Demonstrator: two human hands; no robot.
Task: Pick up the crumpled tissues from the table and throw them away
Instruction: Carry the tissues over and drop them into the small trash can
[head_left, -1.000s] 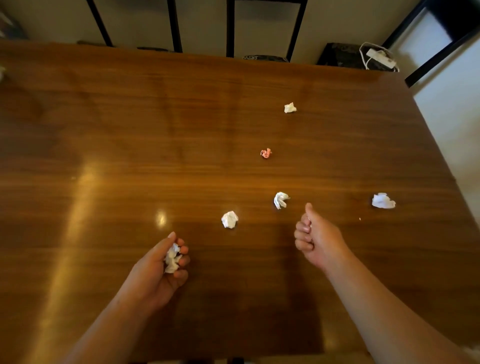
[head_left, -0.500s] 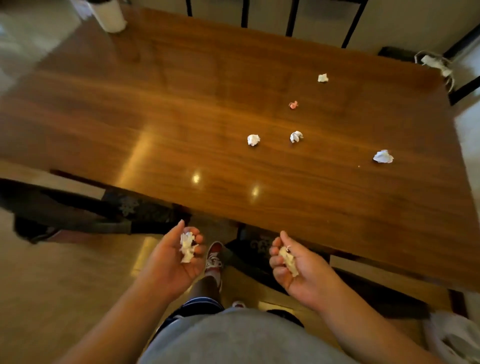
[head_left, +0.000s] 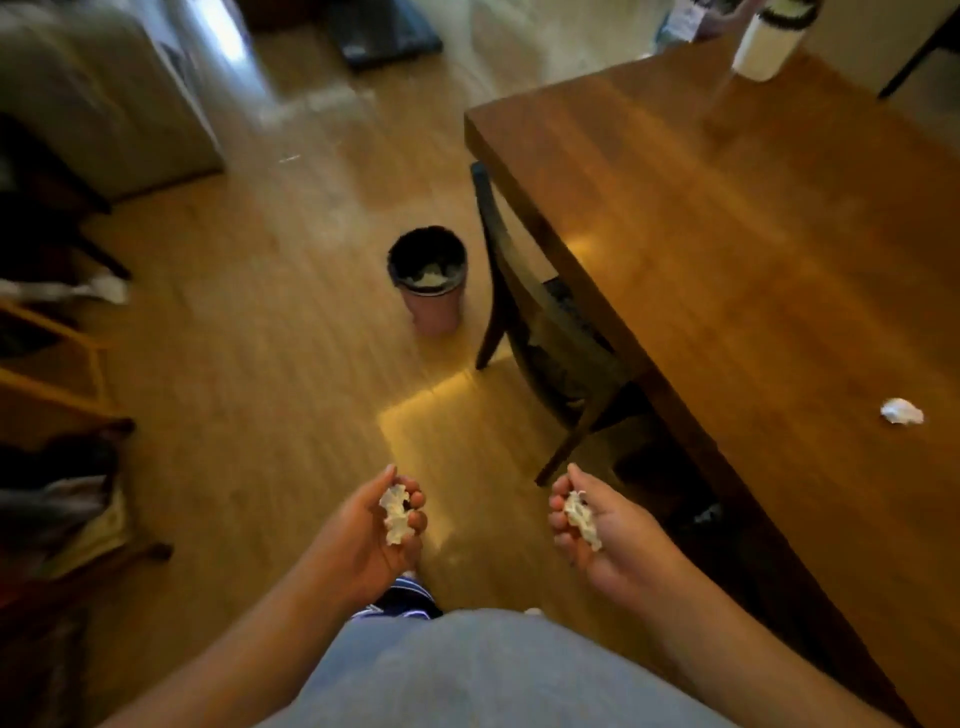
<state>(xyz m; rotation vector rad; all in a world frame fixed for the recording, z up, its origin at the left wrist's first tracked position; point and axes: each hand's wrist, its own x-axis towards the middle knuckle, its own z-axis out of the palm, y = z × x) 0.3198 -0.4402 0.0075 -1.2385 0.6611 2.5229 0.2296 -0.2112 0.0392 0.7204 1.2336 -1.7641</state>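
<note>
Each grip holds a crumpled tissue: left hand (head_left: 363, 540), right hand (head_left: 608, 535); bin (head_left: 434, 306) contains white paper.

The tabletop (head_left: 753, 249) fills the right side, with 1 crumpled tissue (head_left: 901, 412) lying on it near the right edge and a cylindrical container (head_left: 769, 44) standing at its far end. A chair (head_left: 540, 322) is tucked under the tabletop's left edge. Just left of the chair, a bin (head_left: 428, 278) stands on the floor (head_left: 249, 364). Near and low, the left hand (head_left: 371, 540) and right hand (head_left: 608, 535) hang side by side over the floor, each with a tissue in its fingers.
</note>
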